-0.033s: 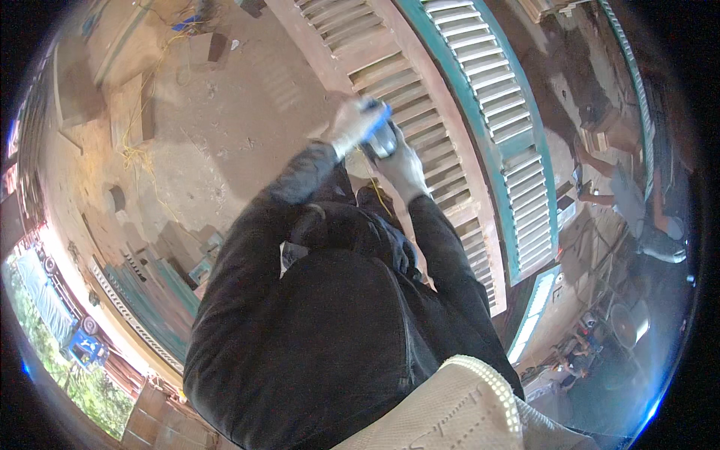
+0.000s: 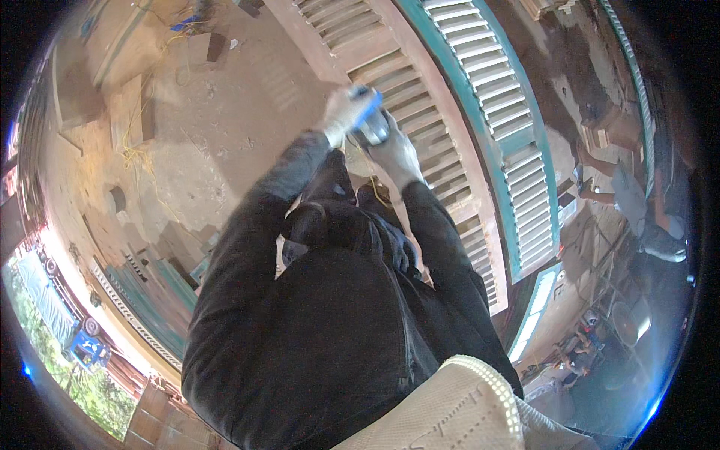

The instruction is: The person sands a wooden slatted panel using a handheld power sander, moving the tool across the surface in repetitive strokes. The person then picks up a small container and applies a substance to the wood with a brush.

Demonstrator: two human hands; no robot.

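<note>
Both of my hands close on a hand-held power tool (image 2: 373, 127) with a blue part and a grey-silver body; blur hides its exact kind. My left hand (image 2: 344, 113) grips it by the blue part. Around the grey body wraps my right hand (image 2: 400, 154), its fingers partly hidden. The tool is over the near-left edge of a pinkish-brown louvered shutter (image 2: 469, 187); whether it touches the wood I cannot tell. A teal-framed louvered shutter (image 2: 501, 112) with pale slats stands just right of it. My dark sleeves reach up from below.
A yellow cord (image 2: 139, 156) lies on the dusty floor at left, near wooden boards (image 2: 132, 109). Stacked teal and brown shutter pieces (image 2: 154, 292) are at lower left. Another person (image 2: 628, 196) works at far right. A blue vehicle (image 2: 88, 347) shows outside.
My hands and the tool have shifted slightly left and up along the shutter's edge. The shutters stay where they were.
</note>
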